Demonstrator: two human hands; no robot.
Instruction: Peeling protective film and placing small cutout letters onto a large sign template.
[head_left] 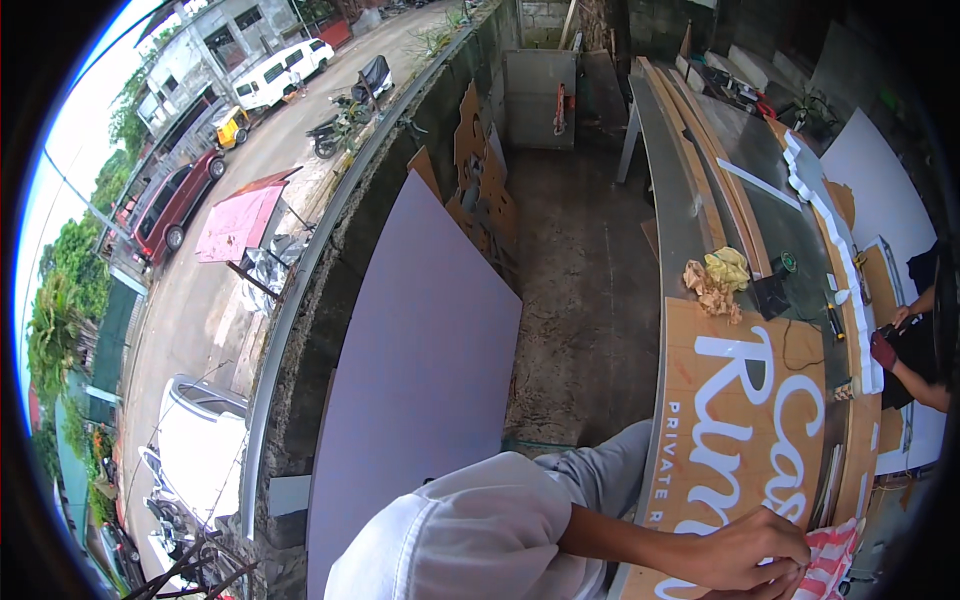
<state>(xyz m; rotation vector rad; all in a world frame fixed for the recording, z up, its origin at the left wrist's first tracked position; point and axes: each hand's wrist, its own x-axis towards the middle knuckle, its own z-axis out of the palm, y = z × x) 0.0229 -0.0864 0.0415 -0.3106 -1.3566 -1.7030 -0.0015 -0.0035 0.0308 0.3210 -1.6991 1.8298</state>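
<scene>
Left hand (745, 550), lower right of frame, grips red-striped cloth (832, 565) against the wooden sign board (735, 420); right hand apparently hidden beneath. Risk: wiping may snag and lift raised white letters (735, 375).

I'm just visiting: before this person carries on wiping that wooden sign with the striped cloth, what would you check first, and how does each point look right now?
1. Grip on the striped cloth: ok, one hand rests on it; which hand, cannot tell.
2. Other hand's position: cannot tell, out of view.
3. Sign board lying flat on the bench: ok.
4. White letters firmly fixed: cannot tell.
5. Crumpled rags off the lettering: ok, beyond the board's far end.
6. Co-worker's hand away from the wiping spot: ok, at the far edge.
</scene>
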